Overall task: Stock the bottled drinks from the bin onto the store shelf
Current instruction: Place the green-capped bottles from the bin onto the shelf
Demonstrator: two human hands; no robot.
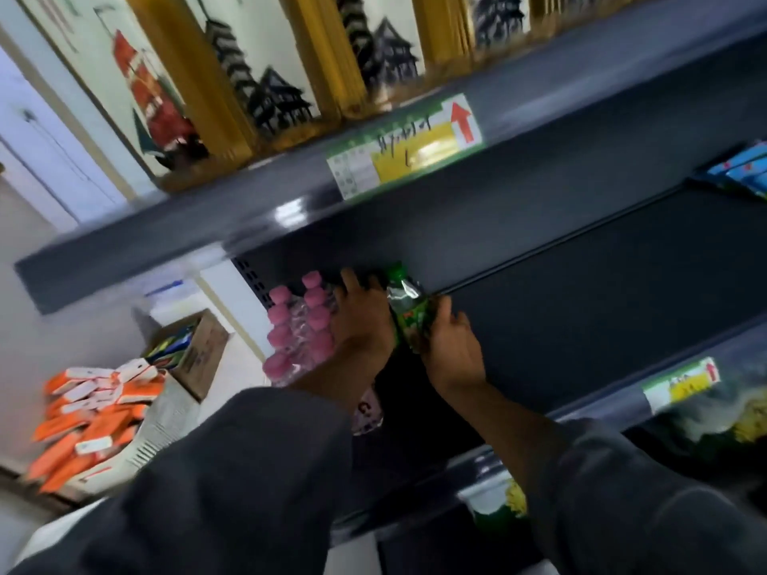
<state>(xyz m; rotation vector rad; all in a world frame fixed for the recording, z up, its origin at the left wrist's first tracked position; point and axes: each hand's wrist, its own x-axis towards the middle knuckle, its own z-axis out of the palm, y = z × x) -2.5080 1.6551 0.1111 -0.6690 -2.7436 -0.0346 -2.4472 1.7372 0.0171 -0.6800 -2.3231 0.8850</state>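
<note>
Both my hands are inside the dark middle shelf. A green-capped bottle with a green label stands between them. My right hand curls round its lower right side. My left hand lies against the bottle's left side, fingers stretched toward the shelf's back. Several clear bottles with pink caps stand in rows at the shelf's left end, right beside my left hand. The image is blurred.
The shelf above holds yellow and white boxes and carries a price label. Blue packs lie at the far right. A white bin of orange packets and a cardboard box sit on the floor at left. Lower shelf goods show at right.
</note>
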